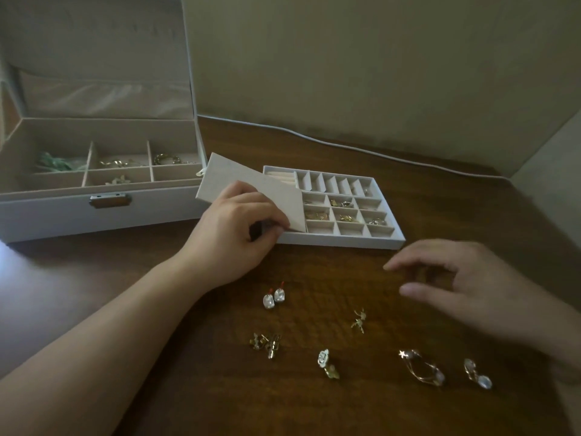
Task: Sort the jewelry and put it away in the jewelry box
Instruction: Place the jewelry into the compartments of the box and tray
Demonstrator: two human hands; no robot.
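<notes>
The pale jewelry box (63,212) stands open at the left, with gold and green pieces in its compartments. Beside it lies a divided tray (342,242) holding several small gold pieces. My left hand (232,234) pinches a flat pale cover panel (251,190) that lies tilted over the tray's left part. My right hand (471,284) hovers above the table to the right, fingers relaxed and holding nothing. Loose on the wood lie pearl earrings (274,298), a gold cluster (265,343), a small gold pair (358,320), a rose piece (327,363), a star hoop (423,366) and a crystal earring (478,372).
A white cable (345,146) runs along the back of the wooden table (188,388), in front of the wall. The box lid (94,55) stands upright at the far left. A bright glare patch shows at the table's left edge.
</notes>
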